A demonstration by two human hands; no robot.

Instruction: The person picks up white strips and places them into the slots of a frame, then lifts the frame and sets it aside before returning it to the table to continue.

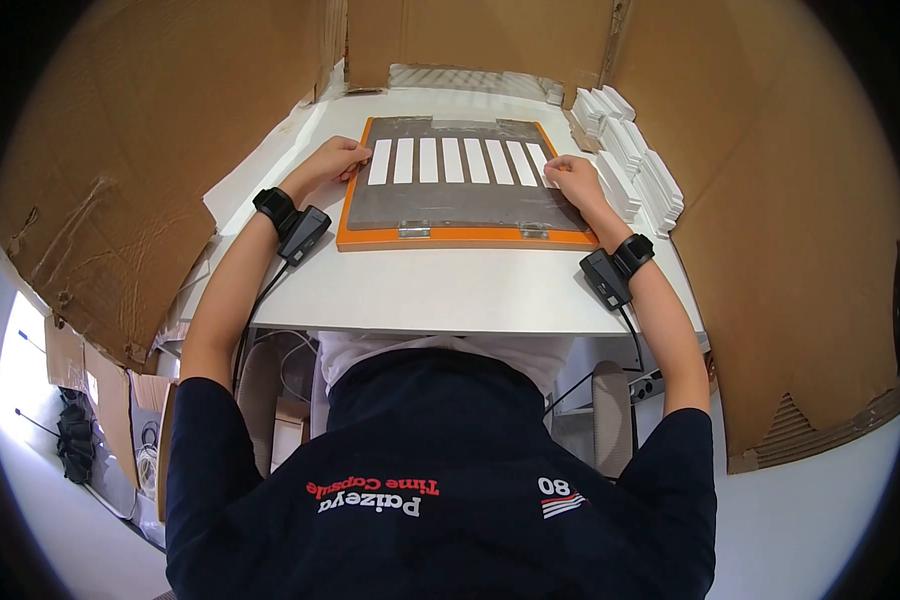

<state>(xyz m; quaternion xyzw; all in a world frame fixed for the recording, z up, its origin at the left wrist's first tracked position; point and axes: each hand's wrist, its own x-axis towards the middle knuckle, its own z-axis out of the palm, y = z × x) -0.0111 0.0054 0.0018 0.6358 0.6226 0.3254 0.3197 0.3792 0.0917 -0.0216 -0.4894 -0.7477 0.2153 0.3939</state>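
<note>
A grey board (430, 208) with an orange frame (470, 242) lies on the white table. Several white strips (427, 160) stand side by side across it in a row. My left hand (336, 162) is at the board's left edge, its fingers curled together near the leftmost strip (380, 162); whatever they may hold is hidden. On the right side, my right hand (577, 182) has its fingertips pinched at the rightmost strip (537, 158), covering part of its edge. Clear clips (414, 230) sit on the board's near edge.
Stacks of white strips (625, 165) stand at the table's right side. Cardboard walls (790, 200) rise left, right and behind. Black devices (606, 278) with cables are strapped to both wrists. The white table (450, 300) extends in front of the board.
</note>
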